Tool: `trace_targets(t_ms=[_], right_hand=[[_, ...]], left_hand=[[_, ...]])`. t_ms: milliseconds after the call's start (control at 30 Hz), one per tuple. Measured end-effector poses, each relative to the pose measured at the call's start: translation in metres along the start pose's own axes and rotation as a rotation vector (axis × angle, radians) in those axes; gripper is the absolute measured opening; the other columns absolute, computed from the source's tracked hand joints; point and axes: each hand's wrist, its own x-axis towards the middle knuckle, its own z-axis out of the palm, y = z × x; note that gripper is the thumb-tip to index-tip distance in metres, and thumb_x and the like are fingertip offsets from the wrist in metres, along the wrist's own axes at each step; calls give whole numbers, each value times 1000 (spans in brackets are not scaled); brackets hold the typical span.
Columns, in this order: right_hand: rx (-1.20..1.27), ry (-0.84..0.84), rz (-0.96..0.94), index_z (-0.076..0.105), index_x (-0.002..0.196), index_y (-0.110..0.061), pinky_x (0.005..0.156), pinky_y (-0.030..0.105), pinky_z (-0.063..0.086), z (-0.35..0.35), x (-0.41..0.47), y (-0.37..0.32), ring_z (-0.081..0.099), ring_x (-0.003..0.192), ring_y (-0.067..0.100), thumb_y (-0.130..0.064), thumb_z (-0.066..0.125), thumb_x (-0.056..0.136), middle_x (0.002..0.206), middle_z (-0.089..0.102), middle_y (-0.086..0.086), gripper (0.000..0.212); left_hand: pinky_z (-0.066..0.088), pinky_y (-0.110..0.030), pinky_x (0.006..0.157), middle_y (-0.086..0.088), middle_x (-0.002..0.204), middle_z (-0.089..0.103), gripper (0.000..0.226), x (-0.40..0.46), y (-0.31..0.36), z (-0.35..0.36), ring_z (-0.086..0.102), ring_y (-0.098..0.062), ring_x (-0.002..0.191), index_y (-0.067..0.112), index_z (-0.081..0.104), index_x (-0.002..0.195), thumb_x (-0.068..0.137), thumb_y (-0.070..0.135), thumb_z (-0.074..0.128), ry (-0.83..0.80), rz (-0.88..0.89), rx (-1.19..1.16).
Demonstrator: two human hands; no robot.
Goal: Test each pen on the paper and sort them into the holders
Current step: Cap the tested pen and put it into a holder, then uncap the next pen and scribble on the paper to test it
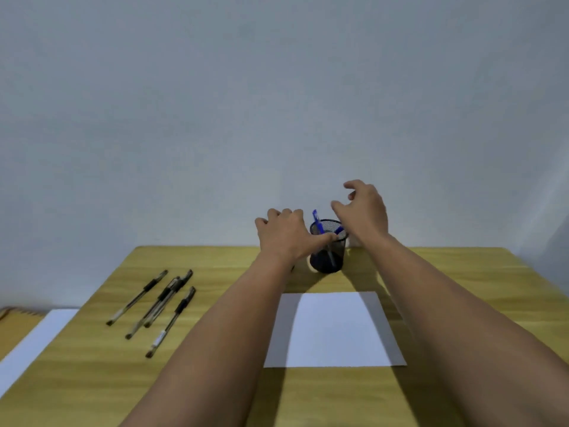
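Observation:
A black mesh holder stands at the table's far edge, just beyond a blank white paper. Two blue pens are in it: one sticks up at its left rim, another leans at the right rim. My left hand hovers left of the holder with fingers spread, its thumb touching the rim. Just above and right of the holder, my right hand has its fingers curled apart and holds nothing. Several black pens lie loose on the table's left side. What lies behind my left hand is hidden.
The wooden table ends at a plain grey wall just behind the holder. A white sheet and a brown ribbed object lie beyond the table's left edge.

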Motion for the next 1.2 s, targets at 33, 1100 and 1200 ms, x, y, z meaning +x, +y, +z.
trace_targets(t_ms=[33, 1100, 1200], right_hand=[[5, 4, -3, 66, 135, -22, 89, 35, 53, -4, -4, -10, 67, 110, 24, -32, 75, 93, 128, 64, 6, 44], [-40, -746, 48, 52, 66, -12, 58, 29, 38, 151, -153, -144, 51, 60, 25, -31, 68, 92, 65, 55, 5, 36], [179, -814, 144, 75, 93, 4, 58, 27, 45, 113, -144, -141, 56, 59, 25, -21, 66, 101, 74, 68, 10, 27]], left_hand=[[36, -48, 89, 0, 115, 67, 89, -7, -11, -10, 51, -30, 116, 22, 65, 116, 70, 93, 41, 3, -15, -18], [50, -31, 65, 3, 93, 72, 18, -124, -252, -19, 64, -23, 83, 26, 74, 95, 90, 30, 57, 38, -369, -74], [52, -32, 75, 6, 111, 72, 29, -121, -230, -35, 66, -19, 99, 31, 69, 119, 92, 37, 61, 70, -273, -222]])
